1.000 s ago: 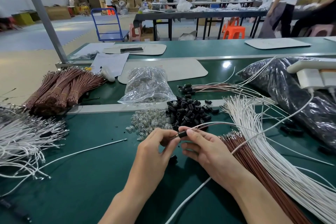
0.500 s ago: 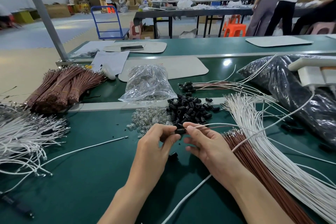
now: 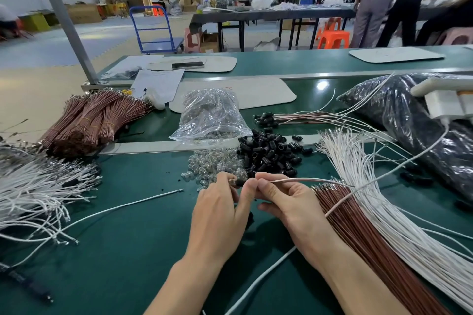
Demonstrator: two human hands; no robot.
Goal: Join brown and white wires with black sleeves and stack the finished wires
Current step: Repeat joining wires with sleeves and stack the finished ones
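My left hand (image 3: 220, 210) pinches a small black sleeve (image 3: 240, 182) at its fingertips. My right hand (image 3: 286, 202) pinches a thin wire (image 3: 302, 180) right beside the sleeve; the wire runs off to the right. A heap of loose black sleeves (image 3: 268, 156) lies just beyond my hands. Loose brown wires (image 3: 358, 233) and white wires (image 3: 399, 217) fan out at my right. Joined wires with black sleeves (image 3: 294, 119) lie stacked behind the heap.
Clear small parts (image 3: 215, 163) and a clear plastic bag (image 3: 210, 115) sit left of the sleeves. Bundled brown wires (image 3: 87, 123) and white wires (image 3: 33, 186) lie at left. A dark bag (image 3: 419, 130) fills the right. One white wire (image 3: 122, 206) lies loose.
Both hands stayed together at the sleeve with only slight finger shifts. The wire now stretches straighter to the right from my right hand.
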